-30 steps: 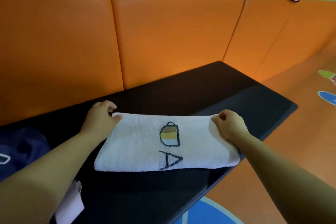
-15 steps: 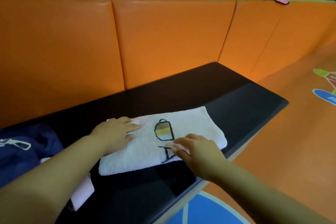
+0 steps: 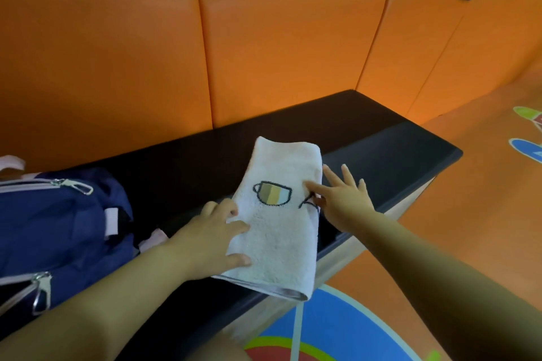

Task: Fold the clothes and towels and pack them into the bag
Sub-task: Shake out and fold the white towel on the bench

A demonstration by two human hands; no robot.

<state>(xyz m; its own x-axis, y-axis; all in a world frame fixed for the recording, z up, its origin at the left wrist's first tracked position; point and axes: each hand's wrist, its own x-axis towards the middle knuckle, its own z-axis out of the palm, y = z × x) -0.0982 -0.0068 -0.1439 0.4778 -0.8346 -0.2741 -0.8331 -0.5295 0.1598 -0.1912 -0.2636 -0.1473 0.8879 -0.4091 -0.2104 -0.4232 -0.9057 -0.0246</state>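
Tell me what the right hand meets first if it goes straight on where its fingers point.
The right hand touches the towel; ahead lies black bench, then probably the orange backrest; depth unclear.

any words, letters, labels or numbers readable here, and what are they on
"A": in black on the white towel, beside the cup picture; the right hand covers part of it, so the reading is only likely.
Blue bag: no label that can be read.
Floor shapes: cut off at the frame edge, nothing readable.
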